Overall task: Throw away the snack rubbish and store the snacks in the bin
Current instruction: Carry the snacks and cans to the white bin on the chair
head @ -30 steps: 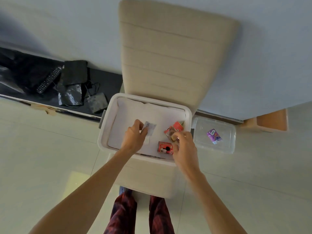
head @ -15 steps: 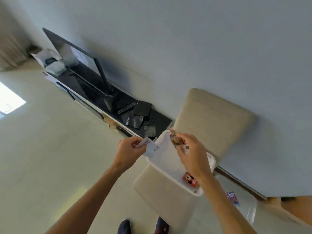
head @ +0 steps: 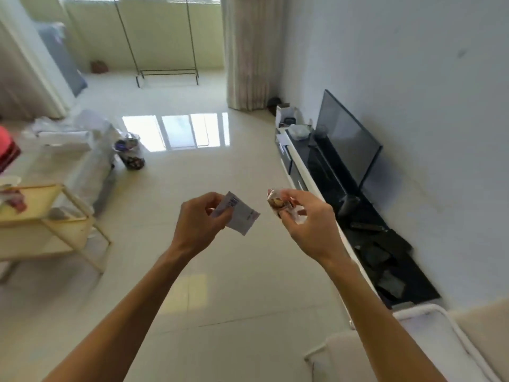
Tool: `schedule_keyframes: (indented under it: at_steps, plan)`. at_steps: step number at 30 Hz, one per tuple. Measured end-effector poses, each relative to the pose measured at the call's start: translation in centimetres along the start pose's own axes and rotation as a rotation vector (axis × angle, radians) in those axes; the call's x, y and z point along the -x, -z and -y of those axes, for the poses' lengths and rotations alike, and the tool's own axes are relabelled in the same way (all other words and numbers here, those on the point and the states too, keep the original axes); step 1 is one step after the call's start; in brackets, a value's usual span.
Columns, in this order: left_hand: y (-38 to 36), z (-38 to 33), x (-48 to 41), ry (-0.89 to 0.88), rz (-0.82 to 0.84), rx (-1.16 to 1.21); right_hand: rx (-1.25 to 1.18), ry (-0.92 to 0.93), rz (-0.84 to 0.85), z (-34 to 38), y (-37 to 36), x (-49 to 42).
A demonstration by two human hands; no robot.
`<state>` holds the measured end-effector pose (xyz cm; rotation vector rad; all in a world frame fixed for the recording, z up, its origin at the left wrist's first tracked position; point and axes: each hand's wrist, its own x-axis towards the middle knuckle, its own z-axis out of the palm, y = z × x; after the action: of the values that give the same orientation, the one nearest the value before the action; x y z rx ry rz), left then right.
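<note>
Turning away from white bin (head: pixel 429 312), now only at lower right corner of view; a second ago both hands worked inside it. Left hand (head: pixel 197 219) pinches flat white wrapper (head: pixel 239 215); right hand (head: pixel 308 219) grips crumpled clear-and-red wrapper (head: pixel 278 202). Both held over open floor (head: pixel 220 161), apart. Judgement: rubbish collected, disposal step starting. Waste bag possibly dark bag (head: pixel 130 154) near sofa (head: pixel 68 150); unsure.

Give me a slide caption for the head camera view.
Left hand holding a white wrapper, right hand a crumpled snack wrapper, above the tiled living-room floor.
</note>
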<state>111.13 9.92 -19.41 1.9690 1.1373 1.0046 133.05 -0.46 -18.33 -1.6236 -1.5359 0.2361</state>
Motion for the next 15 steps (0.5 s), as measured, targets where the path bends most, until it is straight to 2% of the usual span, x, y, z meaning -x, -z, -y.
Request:
schedule_keyframes:
  at_steps: [7,15]
  plan:
    - [21.1,11.1,1.6,0.121,-0.265,-0.077,-0.086,0.203,0.118,12.5,-18.5,-7.4]
    - [37.7,19.8,3.4,0.283,-0.557,-0.107,-0.164,0.419,0.315,24.3,-36.0,-14.4]
